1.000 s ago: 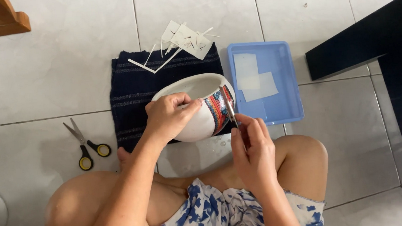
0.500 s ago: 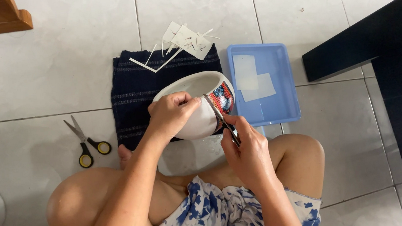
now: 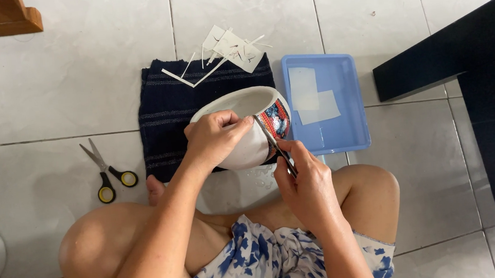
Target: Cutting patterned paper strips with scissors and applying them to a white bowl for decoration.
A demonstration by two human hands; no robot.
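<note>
One white bowl (image 3: 240, 127) is held tilted above the dark cloth (image 3: 166, 128) on the floor. The left hand (image 3: 214, 139) is closed over its near rim. The right hand (image 3: 305, 181) lies nearer the person, just right of the bowl, and pinches one thin tool (image 3: 275, 145). The tool's long axis runs up and left from the fingers to the patterned patch (image 3: 274, 121) on the bowl's right wall. Counted nearby: one pair of scissors (image 3: 107, 172) on the left; one blue tray (image 3: 325, 108) holding two pale sheets (image 3: 309, 98); several paper scraps (image 3: 227, 48) beyond the cloth.
</note>
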